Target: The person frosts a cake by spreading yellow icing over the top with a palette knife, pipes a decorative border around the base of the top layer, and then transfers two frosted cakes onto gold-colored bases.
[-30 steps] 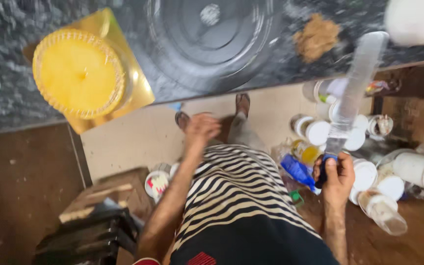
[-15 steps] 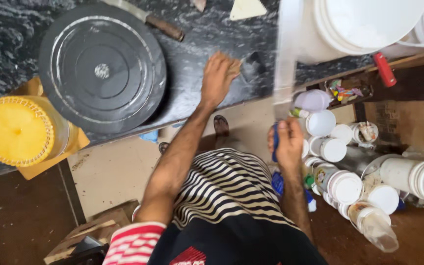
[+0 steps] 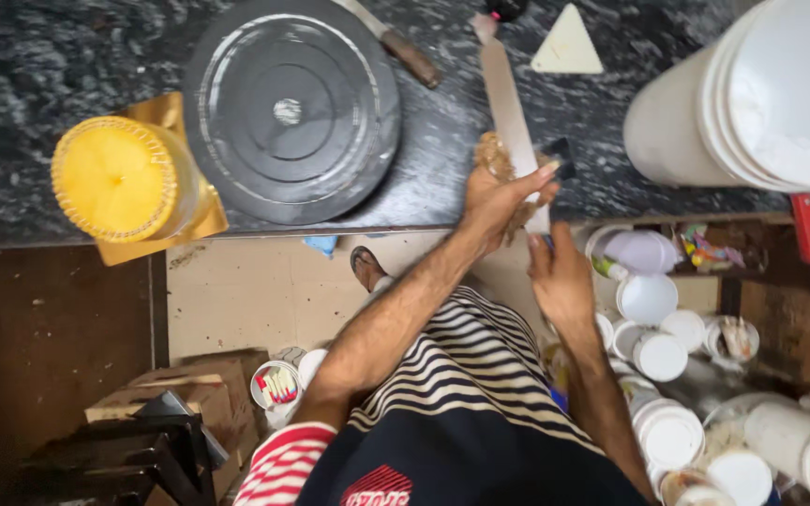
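Two hands meet over the near edge of a dark marble counter (image 3: 39,75). The right hand (image 3: 562,276) grips the near end of a long flat spatula blade (image 3: 510,112), fingers closed round it, while the blade runs away across the counter toward the far side. The left hand (image 3: 499,201) lies against the blade's left side, fingers curled over a brownish clump (image 3: 493,155), one fingertip touching a small dark scraper (image 3: 560,159) just right of the blade. A round black turntable (image 3: 291,108) sits well left of both hands, with a yellow cake (image 3: 116,178) on a gold board (image 3: 203,220) further left. A white bucket (image 3: 705,122) stands right.
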